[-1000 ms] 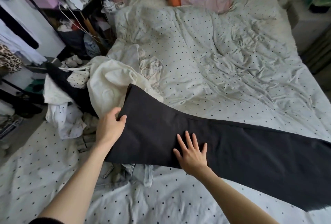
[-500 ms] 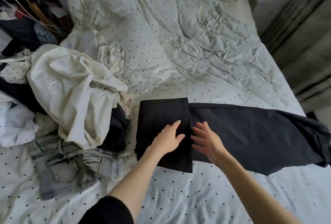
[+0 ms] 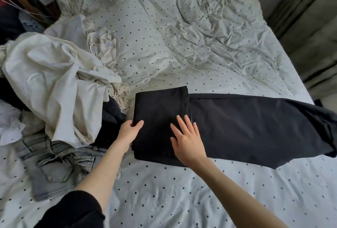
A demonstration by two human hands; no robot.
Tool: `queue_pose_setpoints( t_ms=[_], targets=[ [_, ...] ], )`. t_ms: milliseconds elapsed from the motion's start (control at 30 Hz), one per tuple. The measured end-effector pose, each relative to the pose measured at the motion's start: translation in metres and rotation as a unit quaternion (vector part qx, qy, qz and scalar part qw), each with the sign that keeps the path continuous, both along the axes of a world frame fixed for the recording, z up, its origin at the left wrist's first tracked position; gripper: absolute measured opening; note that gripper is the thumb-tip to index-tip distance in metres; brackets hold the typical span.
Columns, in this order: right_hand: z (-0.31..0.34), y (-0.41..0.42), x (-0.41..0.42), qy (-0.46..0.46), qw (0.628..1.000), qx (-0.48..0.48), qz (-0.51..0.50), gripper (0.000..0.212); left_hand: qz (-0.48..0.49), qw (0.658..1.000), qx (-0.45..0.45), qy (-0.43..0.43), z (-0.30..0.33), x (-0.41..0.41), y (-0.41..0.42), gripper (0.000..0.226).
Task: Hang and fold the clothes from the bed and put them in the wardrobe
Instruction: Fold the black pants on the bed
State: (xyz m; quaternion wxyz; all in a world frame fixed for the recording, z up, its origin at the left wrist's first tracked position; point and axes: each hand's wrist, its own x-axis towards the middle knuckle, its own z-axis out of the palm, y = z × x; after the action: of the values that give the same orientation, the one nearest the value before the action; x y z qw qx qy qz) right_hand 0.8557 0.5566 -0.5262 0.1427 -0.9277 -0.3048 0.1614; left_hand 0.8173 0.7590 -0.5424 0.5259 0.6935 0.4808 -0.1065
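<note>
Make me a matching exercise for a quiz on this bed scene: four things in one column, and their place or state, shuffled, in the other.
Things:
1. black trousers
2. pale jeans
3. left hand
4. right hand

Places or states:
A. lies flat, fingers spread, on the folded black part
B. crumpled at the near left of the bed
C. grips the left edge of the folded black part
D. one end folded over, the rest stretched out to the right

Pairs: 1-D, 2-B, 3-C, 4-A
</note>
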Motion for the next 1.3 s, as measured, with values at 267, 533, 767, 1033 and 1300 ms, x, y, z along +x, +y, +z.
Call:
queue_pose_setpoints(
  t_ms=[267,533,767,1033,1300],
  targets=[
    [0.009,0.002,0.025,0.187,0.982,0.012,0.017,0.046,-0.061,0.989,0.12,-0.061,0.058,0.009,-0.013,0.017],
    [0.061,-0.085,0.05,0.441,0.747,0.367,-0.335,0.03,-0.179,0.95,0.18,-0.184,0.126,0.062,-0.117,0.003],
    [0.057,-0.177,0.075,0.474,0.706,0.356,-0.388,0.035,-0.277,0.946,0.106,-0.129,0.069,0.088,-0.227,0.032],
    [-0.003,-0.187,0.062,0.134,0.972,0.155,-0.114,0.044,-0.032,0.993,0.112,0.001,0.022,0.064,-0.194,0.058],
    [-0.008,-0.179,0.092,0.318,0.926,0.175,-0.1,0.05,-0.013,0.995,0.066,-0.072,0.064,0.085,-0.201,0.017]
  ],
)
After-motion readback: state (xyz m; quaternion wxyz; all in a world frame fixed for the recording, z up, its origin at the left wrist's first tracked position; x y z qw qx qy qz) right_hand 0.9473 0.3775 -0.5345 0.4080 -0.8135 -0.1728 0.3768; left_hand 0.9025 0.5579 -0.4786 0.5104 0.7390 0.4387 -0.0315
